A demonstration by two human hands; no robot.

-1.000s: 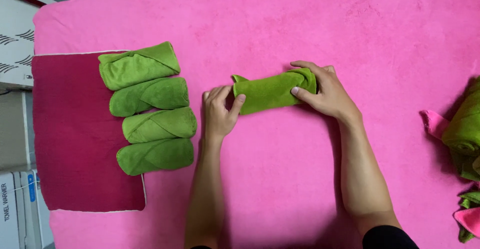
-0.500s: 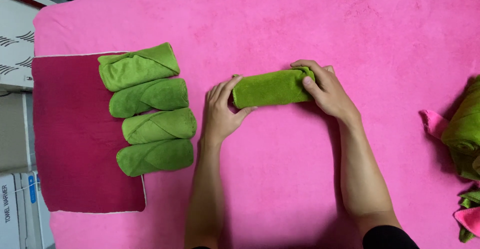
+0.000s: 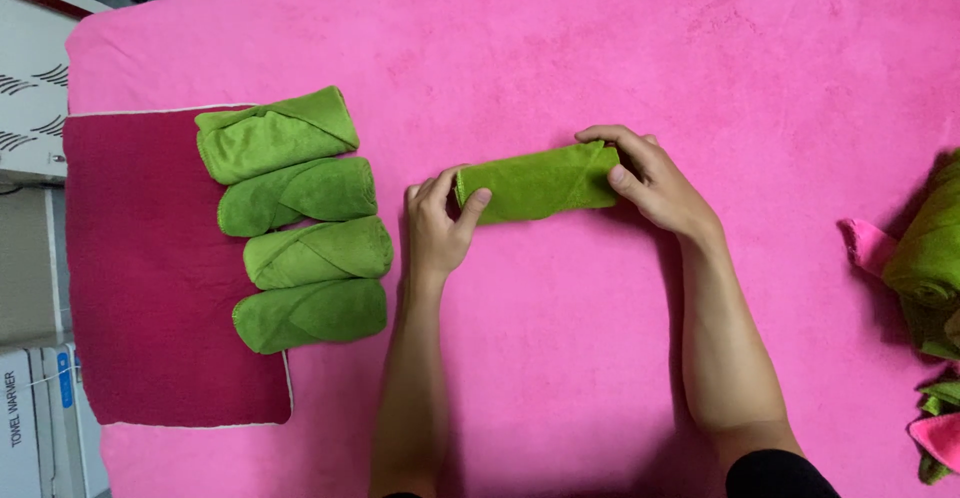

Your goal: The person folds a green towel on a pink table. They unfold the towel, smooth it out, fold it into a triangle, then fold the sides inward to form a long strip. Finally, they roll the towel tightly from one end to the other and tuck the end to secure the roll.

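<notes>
Overhead | pink cloth surface (image 3: 620,378) | both hands' grip pinching green rolled towel (image 3: 535,183) | maroon mat (image 3: 150,288) left

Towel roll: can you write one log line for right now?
left hand: holds roll end | right hand: holds other end | four rolls on mat

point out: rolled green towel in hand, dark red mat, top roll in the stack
rolled green towel (image 3: 535,184), head view, middle of the roll between both hands
dark red mat (image 3: 145,298), head view, bare middle area
top green roll (image 3: 272,134), head view, middle of its folded face
</notes>
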